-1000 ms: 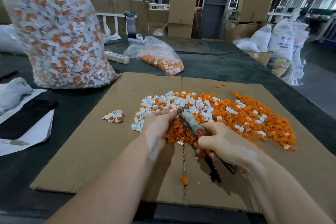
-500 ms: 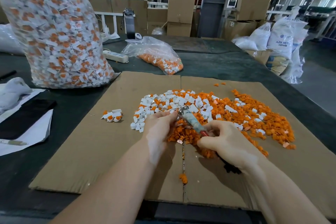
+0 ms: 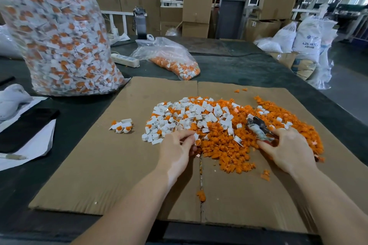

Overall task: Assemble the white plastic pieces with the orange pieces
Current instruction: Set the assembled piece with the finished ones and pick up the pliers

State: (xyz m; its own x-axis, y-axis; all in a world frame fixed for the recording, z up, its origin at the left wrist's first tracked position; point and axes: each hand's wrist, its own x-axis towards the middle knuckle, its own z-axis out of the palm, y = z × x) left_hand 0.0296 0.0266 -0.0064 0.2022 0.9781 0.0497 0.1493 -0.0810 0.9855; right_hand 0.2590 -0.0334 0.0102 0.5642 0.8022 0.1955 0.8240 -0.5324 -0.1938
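A heap of loose white plastic pieces [image 3: 185,115] and orange pieces [image 3: 229,145] covers the middle of a cardboard sheet [image 3: 99,165]. My left hand [image 3: 177,147] sits at the heap's near left edge and pinches a white piece with an orange piece [image 3: 197,139] between thumb and fingers. My right hand [image 3: 286,149] is over the heap's right side and grips pliers [image 3: 256,125], whose jaws point up and left. A small cluster of joined white-and-orange pieces [image 3: 121,126] lies apart on the left of the cardboard.
A big clear bag of assembled pieces [image 3: 59,36] stands at back left. A smaller bag [image 3: 171,57] and a power strip [image 3: 125,59] lie behind the cardboard. A black phone [image 3: 25,127] on white paper lies left. Boxes and sacks stand beyond the dark table.
My right hand has carried the pliers away to the right, off the piece that my left hand holds. My left hand stays at the heap's near edge.
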